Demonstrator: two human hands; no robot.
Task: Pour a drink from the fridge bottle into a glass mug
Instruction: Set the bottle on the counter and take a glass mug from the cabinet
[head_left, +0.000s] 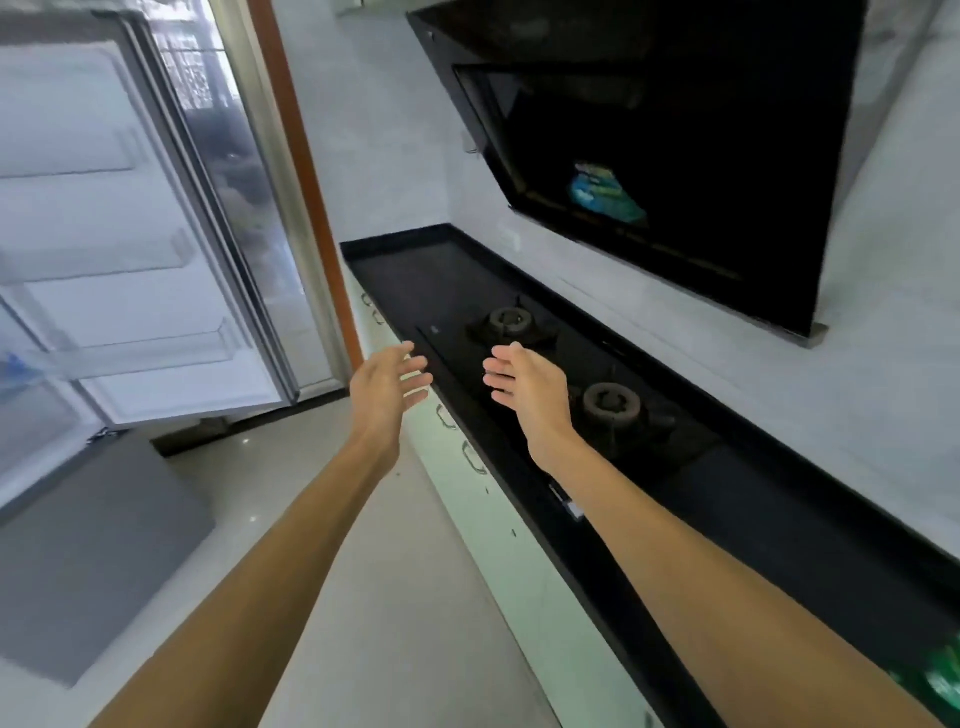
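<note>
Kitchen, evenly lit, view tilted. At left a fridge door stood open, showing white clear-fronted door shelves. An orange-brown door frame rose between it and the far end of a black countertop, which ran along a pale wall. A gas hob with two burners sat in the counter. A slanted black range hood hung above it. White cabinet fronts sat below. The floor was pale and glossy, with a grey mat at lower left.
</note>
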